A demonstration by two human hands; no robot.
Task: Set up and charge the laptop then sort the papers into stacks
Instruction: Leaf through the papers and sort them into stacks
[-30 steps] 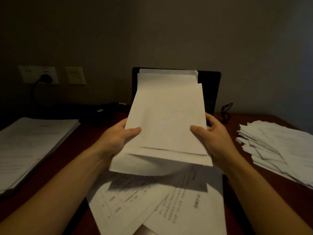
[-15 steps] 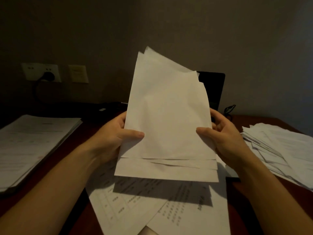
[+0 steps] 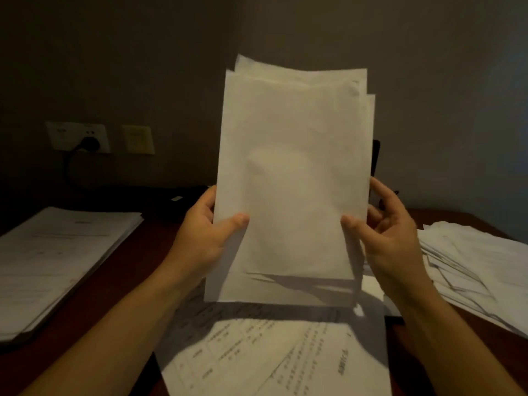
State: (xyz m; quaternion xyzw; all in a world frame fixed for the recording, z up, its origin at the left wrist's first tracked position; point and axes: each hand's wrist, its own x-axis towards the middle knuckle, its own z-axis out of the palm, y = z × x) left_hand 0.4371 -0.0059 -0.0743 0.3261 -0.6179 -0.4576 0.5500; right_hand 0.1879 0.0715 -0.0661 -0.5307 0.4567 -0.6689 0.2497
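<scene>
I hold a bundle of white sheets upright in front of me, blank backs facing me. My left hand grips its left edge, thumb on the front. My right hand holds the right edge with its thumb in front and fingers loosely spread behind. The bundle hides nearly all of the laptop; only a dark sliver of the screen shows at its right. Printed sheets lie loose on the desk beneath the bundle. A charger plug sits in the wall socket at the left.
A neat stack of papers lies at the left of the dark wooden desk. A messy heap of papers spreads at the right. A second wall plate sits beside the socket. A dark cable runs down from the plug.
Both hands have raised the bundle from a tilted position to upright, and its top now stands well above the laptop screen. The sheets' edges are more nearly aligned.
</scene>
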